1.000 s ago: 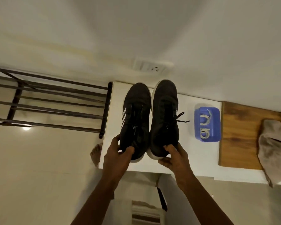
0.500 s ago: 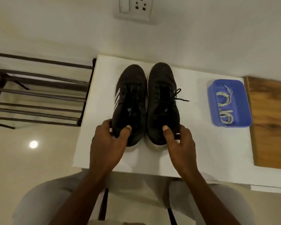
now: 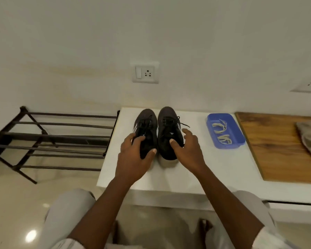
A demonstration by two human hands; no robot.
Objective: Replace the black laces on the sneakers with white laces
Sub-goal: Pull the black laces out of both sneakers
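The left hand (image 3: 133,159) grips the heel of the left sneaker (image 3: 146,125) on the tabletop (image 3: 214,168). The right hand (image 3: 188,151) has a slack grip, thumb on the right sneaker (image 3: 167,130). Steady one shoe, then undo its black laces (image 3: 171,120) knot-first.

I have both bare forearms reaching forward side by side, wrists fairly straight. My left grip (image 3: 135,159) clasps the heel of the left sneaker (image 3: 145,126), thumb on its inner side and fingers curled round the outer side. My right grip (image 3: 188,151) is spread and loosely curved, its thumb resting on the heel of the right sneaker (image 3: 167,126) and its fingers fanned out just beside it.
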